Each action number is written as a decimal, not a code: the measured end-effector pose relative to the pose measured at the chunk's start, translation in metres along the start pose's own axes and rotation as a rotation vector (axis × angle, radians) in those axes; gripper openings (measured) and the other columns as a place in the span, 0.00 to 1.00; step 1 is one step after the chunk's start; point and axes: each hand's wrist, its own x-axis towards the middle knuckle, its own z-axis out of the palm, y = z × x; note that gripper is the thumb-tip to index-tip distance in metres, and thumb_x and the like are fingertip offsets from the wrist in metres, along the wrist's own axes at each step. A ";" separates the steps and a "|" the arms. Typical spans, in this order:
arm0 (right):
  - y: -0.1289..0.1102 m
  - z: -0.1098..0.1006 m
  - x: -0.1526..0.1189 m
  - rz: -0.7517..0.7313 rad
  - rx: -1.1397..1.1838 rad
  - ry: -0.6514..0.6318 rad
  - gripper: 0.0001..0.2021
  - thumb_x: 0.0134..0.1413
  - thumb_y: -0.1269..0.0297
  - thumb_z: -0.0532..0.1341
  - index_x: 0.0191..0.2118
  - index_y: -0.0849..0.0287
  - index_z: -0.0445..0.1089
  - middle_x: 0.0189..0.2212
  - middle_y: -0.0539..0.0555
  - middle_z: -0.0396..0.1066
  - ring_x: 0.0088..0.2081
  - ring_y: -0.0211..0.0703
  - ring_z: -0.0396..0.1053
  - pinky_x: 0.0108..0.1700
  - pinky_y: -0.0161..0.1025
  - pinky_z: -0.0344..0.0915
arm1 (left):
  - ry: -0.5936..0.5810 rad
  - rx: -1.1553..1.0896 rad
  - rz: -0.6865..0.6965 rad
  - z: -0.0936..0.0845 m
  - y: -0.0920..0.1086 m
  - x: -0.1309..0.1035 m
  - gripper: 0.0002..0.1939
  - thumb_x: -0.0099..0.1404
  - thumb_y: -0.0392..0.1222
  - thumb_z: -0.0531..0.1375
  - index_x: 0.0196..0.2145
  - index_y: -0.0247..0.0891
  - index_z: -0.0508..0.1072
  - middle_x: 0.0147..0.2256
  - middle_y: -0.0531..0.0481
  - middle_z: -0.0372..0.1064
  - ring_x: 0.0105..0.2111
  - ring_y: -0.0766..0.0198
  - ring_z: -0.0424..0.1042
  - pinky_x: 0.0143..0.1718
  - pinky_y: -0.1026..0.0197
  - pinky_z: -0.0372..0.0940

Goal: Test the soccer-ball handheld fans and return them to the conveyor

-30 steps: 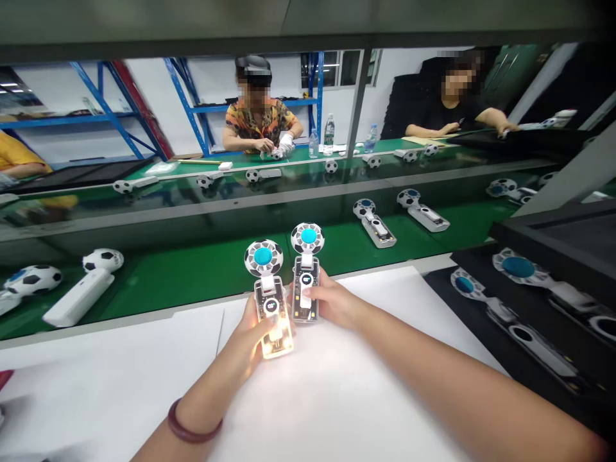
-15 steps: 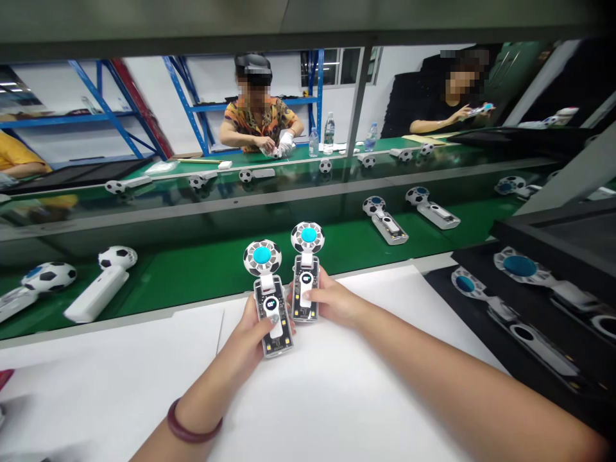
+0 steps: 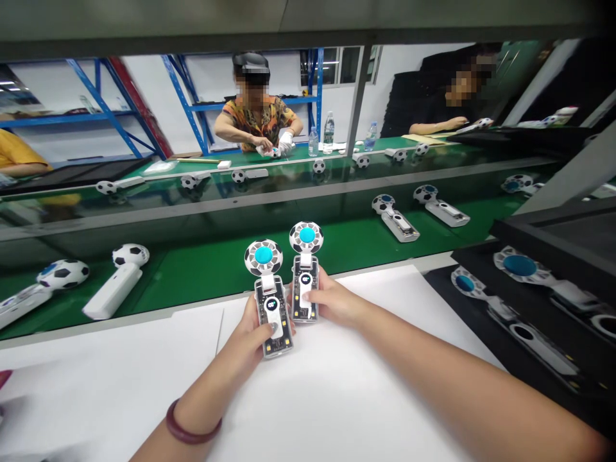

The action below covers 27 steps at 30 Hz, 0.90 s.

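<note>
White worktop (image 3: 120,398); twelve o'clock: left hand (image 3: 253,335) and right hand (image 3: 333,298) each grip a football-topped gadget (image 3: 268,284); two o'clock: black tray (image 3: 522,364) holding two more.

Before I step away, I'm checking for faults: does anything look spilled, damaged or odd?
Nothing looks spilled or visibly damaged. Mildly odd: at left on the green belt, one white unit lies plain side up, while the device in the left hand shows its lit display.

White worktop (image 3: 346,410) bright, faint shadows lower left; displays (image 3: 272,305) glow; right forearm (image 3: 447,359) soft, stretched toward edge.
</note>
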 end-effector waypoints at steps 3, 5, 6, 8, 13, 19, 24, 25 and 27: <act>0.000 0.001 0.000 0.000 -0.004 0.007 0.34 0.33 0.72 0.66 0.47 0.52 0.49 0.32 0.48 0.66 0.34 0.44 0.68 0.37 0.44 0.65 | -0.011 0.034 -0.008 0.000 0.001 -0.001 0.31 0.51 0.39 0.61 0.51 0.39 0.52 0.33 0.46 0.69 0.32 0.58 0.68 0.36 0.55 0.62; 0.000 0.001 0.000 0.000 -0.003 0.002 0.34 0.33 0.72 0.66 0.47 0.52 0.48 0.32 0.48 0.65 0.34 0.44 0.68 0.36 0.44 0.65 | -0.008 0.045 -0.008 0.000 0.002 -0.001 0.31 0.51 0.39 0.60 0.51 0.38 0.51 0.32 0.45 0.69 0.32 0.57 0.68 0.36 0.55 0.62; 0.000 0.001 0.000 0.001 -0.001 -0.002 0.35 0.33 0.72 0.66 0.48 0.52 0.48 0.32 0.48 0.65 0.34 0.44 0.68 0.36 0.44 0.65 | -0.005 0.046 -0.006 0.000 0.002 -0.001 0.31 0.51 0.39 0.60 0.50 0.38 0.51 0.32 0.45 0.69 0.32 0.57 0.68 0.36 0.55 0.62; 0.000 0.000 0.000 0.005 -0.001 -0.004 0.35 0.33 0.72 0.66 0.48 0.52 0.47 0.32 0.48 0.65 0.34 0.45 0.68 0.36 0.45 0.65 | -0.001 0.045 -0.001 0.001 0.002 -0.001 0.31 0.51 0.39 0.60 0.50 0.39 0.51 0.32 0.46 0.69 0.31 0.57 0.68 0.35 0.55 0.62; 0.000 0.000 0.000 0.002 -0.003 0.002 0.33 0.33 0.73 0.65 0.46 0.53 0.49 0.33 0.48 0.66 0.34 0.43 0.68 0.37 0.44 0.65 | 0.015 0.022 -0.003 0.002 0.002 -0.001 0.29 0.50 0.38 0.60 0.49 0.39 0.54 0.33 0.46 0.69 0.31 0.57 0.68 0.35 0.55 0.62; 0.001 -0.001 0.001 0.002 -0.016 -0.025 0.31 0.34 0.72 0.66 0.46 0.53 0.49 0.31 0.48 0.66 0.35 0.43 0.69 0.38 0.44 0.65 | 0.043 0.005 -0.001 0.001 0.004 -0.002 0.24 0.51 0.38 0.59 0.46 0.39 0.56 0.31 0.46 0.69 0.31 0.57 0.68 0.34 0.57 0.62; -0.003 0.002 0.000 -0.026 -0.024 -0.024 0.32 0.34 0.71 0.67 0.46 0.53 0.50 0.33 0.48 0.66 0.36 0.42 0.69 0.39 0.44 0.65 | 0.078 0.002 0.062 0.002 0.003 -0.005 0.27 0.49 0.41 0.62 0.46 0.41 0.57 0.34 0.46 0.68 0.32 0.55 0.69 0.34 0.56 0.63; -0.006 0.003 -0.002 -0.048 -0.031 -0.026 0.33 0.34 0.71 0.67 0.47 0.52 0.50 0.34 0.48 0.66 0.36 0.42 0.69 0.39 0.44 0.65 | 0.085 0.008 0.099 0.003 0.004 -0.007 0.28 0.49 0.42 0.63 0.46 0.42 0.57 0.34 0.46 0.68 0.33 0.55 0.69 0.34 0.56 0.64; -0.014 0.005 -0.007 -0.081 -0.054 -0.060 0.33 0.35 0.72 0.67 0.47 0.51 0.50 0.37 0.49 0.65 0.37 0.43 0.69 0.38 0.44 0.66 | 0.115 0.025 0.195 0.007 0.011 -0.011 0.31 0.46 0.45 0.65 0.46 0.43 0.57 0.36 0.46 0.68 0.34 0.55 0.69 0.34 0.57 0.64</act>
